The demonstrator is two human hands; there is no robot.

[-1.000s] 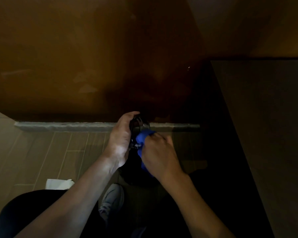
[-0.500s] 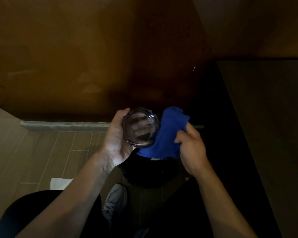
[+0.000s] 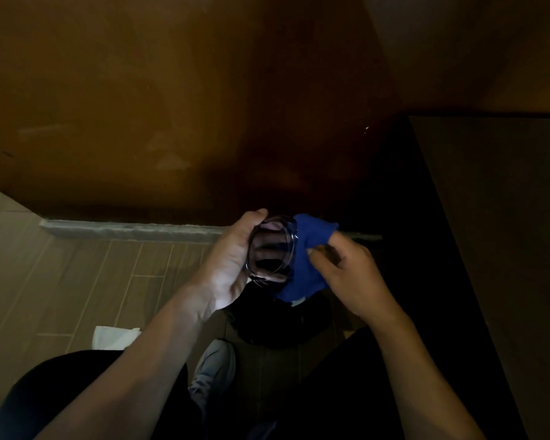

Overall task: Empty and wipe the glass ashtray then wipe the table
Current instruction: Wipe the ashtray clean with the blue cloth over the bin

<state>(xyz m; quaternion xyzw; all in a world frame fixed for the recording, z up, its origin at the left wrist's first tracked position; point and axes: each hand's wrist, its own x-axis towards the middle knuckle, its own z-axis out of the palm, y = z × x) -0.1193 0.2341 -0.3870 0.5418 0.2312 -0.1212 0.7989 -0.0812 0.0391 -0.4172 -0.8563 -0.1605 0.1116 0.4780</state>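
Note:
My left hand (image 3: 232, 262) grips the round glass ashtray (image 3: 272, 249), tilted on its side, thumb over the top rim and fingers seen through the glass. A blue cloth (image 3: 308, 258) lies against the ashtray's right side, and my right hand (image 3: 350, 274) pinches it. Both are held above a dark round bin (image 3: 283, 325) on the floor. The table (image 3: 505, 249) is the dark surface along the right.
A brown wall (image 3: 172, 106) with a grey skirting strip (image 3: 124, 228) faces me. Wood-look floor tiles (image 3: 77, 281) spread to the left, with a white tissue (image 3: 115, 336) on them. My grey shoe (image 3: 215, 366) and dark trousers fill the bottom.
One second ago the cloth was pressed into the ashtray. Half a second ago my right hand had pulled it out to the right. Now the ashtray is tilted further and the cloth is against its side.

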